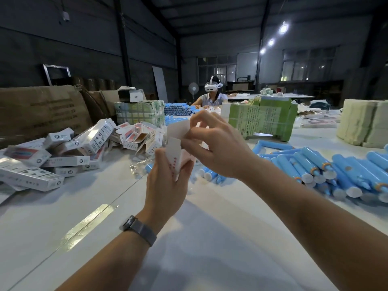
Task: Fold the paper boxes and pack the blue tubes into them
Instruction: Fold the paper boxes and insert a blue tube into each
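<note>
I hold a small white paper box (176,153) with red print upright above the table. My left hand (168,181) grips its lower body from below. My right hand (216,148) pinches the open top flaps, one wide flap (178,129) standing up. A heap of blue tubes (327,171) with white caps lies on the table to the right. A few more tubes (210,175) lie just behind my hands. Whether a tube is inside the box is hidden.
Packed white boxes (52,162) are piled at the left, with open ones (138,139) behind. Green-wrapped bundles (260,118) and a pale stack (365,124) stand at the back. A person in a headset (212,95) sits opposite. Brown cartons (39,110) line the far left.
</note>
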